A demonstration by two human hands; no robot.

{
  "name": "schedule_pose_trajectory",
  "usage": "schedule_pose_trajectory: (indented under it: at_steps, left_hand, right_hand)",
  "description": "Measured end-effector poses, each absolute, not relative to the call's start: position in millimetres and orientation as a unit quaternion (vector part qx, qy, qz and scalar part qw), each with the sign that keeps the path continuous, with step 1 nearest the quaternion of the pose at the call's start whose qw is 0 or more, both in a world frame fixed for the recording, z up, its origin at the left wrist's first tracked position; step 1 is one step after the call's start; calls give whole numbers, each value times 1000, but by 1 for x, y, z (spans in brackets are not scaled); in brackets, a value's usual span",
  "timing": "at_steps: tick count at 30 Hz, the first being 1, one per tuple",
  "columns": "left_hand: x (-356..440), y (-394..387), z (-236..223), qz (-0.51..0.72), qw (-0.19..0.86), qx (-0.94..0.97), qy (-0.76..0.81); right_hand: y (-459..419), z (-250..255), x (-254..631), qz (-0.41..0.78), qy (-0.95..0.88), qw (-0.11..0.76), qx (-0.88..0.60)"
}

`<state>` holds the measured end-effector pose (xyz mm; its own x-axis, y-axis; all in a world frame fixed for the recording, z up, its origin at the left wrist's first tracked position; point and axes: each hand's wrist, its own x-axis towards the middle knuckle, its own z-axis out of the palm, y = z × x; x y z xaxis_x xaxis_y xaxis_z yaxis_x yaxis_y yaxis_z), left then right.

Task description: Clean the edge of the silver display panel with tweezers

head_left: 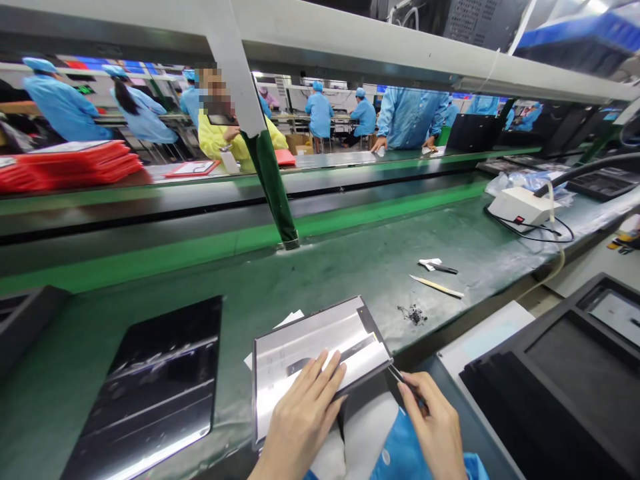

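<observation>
The green worktop (345, 260) spreads across the view, with a black foam tray (545, 373) off its near edge, to the right. A glossy black panel (160, 380) lies towards the worktop's left end, close to the near edge. Right of it, a silver-backed screen panel (310, 333) sits at the near edge, with white paper (290, 319) showing from under its far and left edges. A white box (520, 205) with a hose stands towards the worktop's far right corner. The left hand (303, 410) lies palm down on the screen panel, its fingers extended and nearly together. The right hand (434, 417) pinches slim tweezers (396, 374) between thumb and forefinger, their tips at the panel's near right corner. Beyond that corner, near the worktop's near edge, are a pale pointed stick (437, 287), a dark-handled tool (444, 269) by a white scrap (429, 263), and black crumbs (414, 315).
</observation>
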<state>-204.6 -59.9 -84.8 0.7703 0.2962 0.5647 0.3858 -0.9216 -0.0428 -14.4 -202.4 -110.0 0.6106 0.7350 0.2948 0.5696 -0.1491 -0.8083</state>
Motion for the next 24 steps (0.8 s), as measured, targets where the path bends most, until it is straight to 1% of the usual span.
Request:
schedule_pose_trajectory:
  at_steps: [12,24]
  left_hand:
    - [-201,-61,-83,-301,112,-930,-177]
    - [-199,-63,-81,-312,121,-926,-176]
  right_hand:
    - [-199,-109,-15,45,-470,492,-732]
    - [-198,-103,-15,39,-485,451,-748]
